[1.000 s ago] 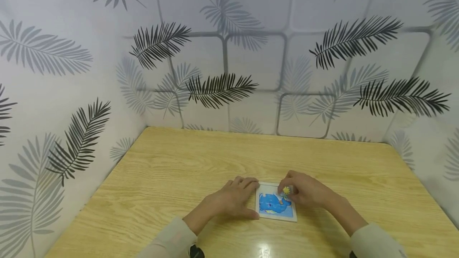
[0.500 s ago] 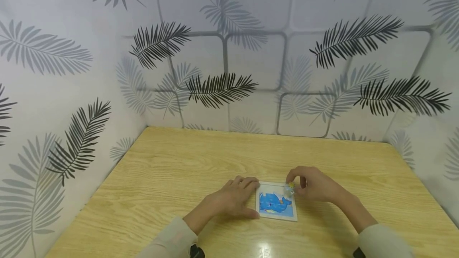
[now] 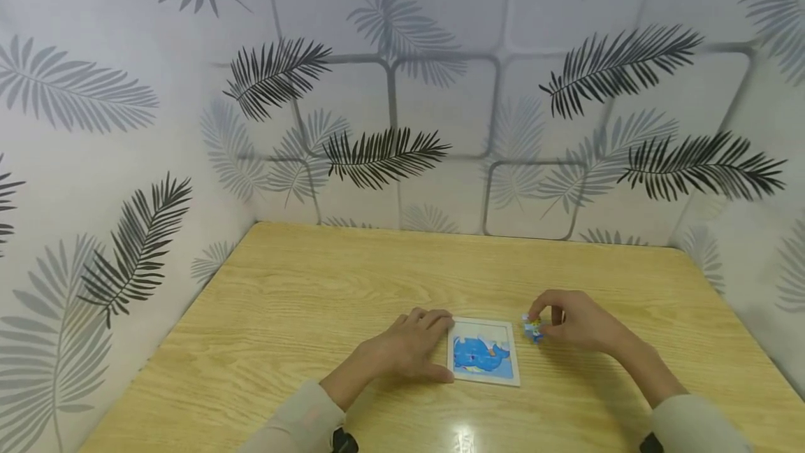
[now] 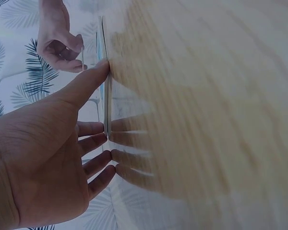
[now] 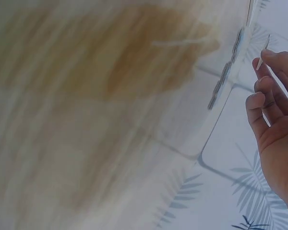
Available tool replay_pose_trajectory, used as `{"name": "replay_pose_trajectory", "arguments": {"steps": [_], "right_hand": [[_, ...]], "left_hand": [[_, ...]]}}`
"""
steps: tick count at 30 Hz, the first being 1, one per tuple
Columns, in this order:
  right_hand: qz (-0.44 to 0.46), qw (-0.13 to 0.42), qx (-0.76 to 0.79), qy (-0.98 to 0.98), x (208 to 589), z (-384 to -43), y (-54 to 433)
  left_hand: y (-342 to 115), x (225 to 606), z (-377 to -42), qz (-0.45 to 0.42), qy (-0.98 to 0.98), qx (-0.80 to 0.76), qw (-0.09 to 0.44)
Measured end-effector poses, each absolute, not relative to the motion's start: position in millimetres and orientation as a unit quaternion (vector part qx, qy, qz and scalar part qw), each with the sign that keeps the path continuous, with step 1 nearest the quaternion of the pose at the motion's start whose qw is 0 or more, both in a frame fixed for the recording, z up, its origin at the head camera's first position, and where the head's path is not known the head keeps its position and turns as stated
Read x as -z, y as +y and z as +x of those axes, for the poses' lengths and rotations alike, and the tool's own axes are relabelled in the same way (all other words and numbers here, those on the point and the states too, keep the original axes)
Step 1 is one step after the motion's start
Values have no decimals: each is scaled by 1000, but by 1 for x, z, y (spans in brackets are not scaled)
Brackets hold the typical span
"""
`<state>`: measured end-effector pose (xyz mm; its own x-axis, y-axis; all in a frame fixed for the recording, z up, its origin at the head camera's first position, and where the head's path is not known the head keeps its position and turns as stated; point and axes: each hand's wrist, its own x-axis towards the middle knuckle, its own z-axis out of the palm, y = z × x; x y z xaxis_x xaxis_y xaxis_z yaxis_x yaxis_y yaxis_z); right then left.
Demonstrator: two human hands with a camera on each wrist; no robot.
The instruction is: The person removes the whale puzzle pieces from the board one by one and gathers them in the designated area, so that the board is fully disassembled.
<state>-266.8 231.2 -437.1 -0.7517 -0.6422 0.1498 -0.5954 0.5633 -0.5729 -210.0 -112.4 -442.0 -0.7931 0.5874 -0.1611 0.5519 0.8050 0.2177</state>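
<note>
1. My right hand [image 3: 578,320] has moved: a second ago it held a puzzle piece [image 3: 533,328] over the far right part of the puzzle board [image 3: 493,331]; now the piece is just beyond the board's right edge, apart from it.
2. For the work in hand, I judge this leaves the picture unfinished, with the piece out and the far part of the board uncovered.
3. My right thumb and fingertips pinch the piece, raised above the table [image 3: 346,278].
4. My left hand [image 3: 405,348] has stayed at the board's left edge, fingers loosely extended, fingertips touching its far left corner and thumb at its near left corner; I judge it is steadying the board.
5. The board lies flat on the table, nearly square, with a pale border. Its middle and near part show a blue whale [image 3: 478,355] on lighter blue; a plain whitish band runs along the far side.
6. The piece is small, thin and tilted, mixing blue, white and yellow; its exact outline is too small to tell.
</note>
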Motion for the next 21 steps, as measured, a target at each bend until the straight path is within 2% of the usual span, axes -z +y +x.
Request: {"name": "replay_pose_trajectory", "arguments": {"steps": [21], "right_hand": [[-311,19,284,907,449,-268,294]], "left_hand": [[-112,443,-210,302,943,-87,112]]}}
